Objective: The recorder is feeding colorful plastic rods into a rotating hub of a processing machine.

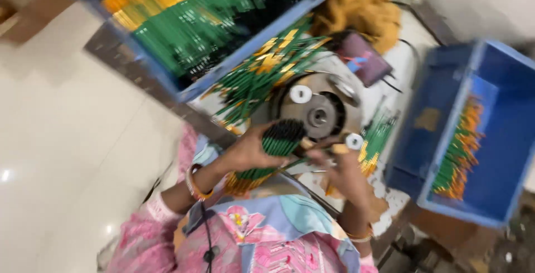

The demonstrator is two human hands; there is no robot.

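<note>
The floor [72, 139] is glossy, smooth pale tile. Both blue crates [490, 139] look like matt plastic. The machine's round disc [317, 114] is dull metal.

The counter [401, 66] is crowded; a round metal machine [317, 111] stands just beyond the left hand [248, 150] and right hand [343, 170], blocking the way straight ahead; loose green pencils [256, 78] lie heaped far left of it, against a large blue crate [262, 44]; a second blue crate [473, 133] walls the right side; open room lies over the pale floor [72, 139] to the left.
</note>
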